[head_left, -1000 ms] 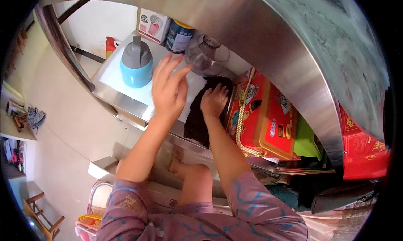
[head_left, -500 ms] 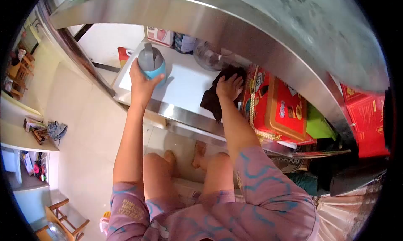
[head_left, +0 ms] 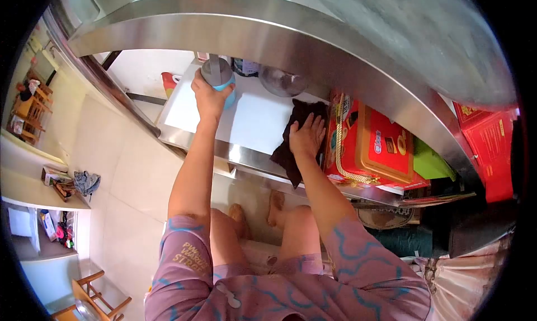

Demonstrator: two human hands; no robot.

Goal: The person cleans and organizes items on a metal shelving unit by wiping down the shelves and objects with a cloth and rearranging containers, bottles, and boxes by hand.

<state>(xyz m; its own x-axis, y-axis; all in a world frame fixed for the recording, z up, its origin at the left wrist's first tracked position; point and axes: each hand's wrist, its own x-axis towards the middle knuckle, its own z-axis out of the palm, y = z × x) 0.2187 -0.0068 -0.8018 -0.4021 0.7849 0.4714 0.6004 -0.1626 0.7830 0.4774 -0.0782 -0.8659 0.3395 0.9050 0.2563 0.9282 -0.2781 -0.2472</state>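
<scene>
My left hand is wrapped round a light-blue water bottle with a grey lid and strap, upright at the back left of the white shelf. Whether its base touches the shelf cannot be made out. Further right, my right hand lies flat on a dark brown cloth, fingers stretched out. Part of the cloth hangs over the shelf's metal front edge. Close beside it, on the right, stands a red gift box with a rope handle.
Behind the bottle stand a clear round container and a dark jar. A curved metal rail runs above the shelf. A green item and another red box are at the right. A wooden chair stands at lower left.
My left hand has moved the bottle to the right and further back, so it now covers most of the box behind. My right hand stays on the cloth. The view has shifted slightly.
</scene>
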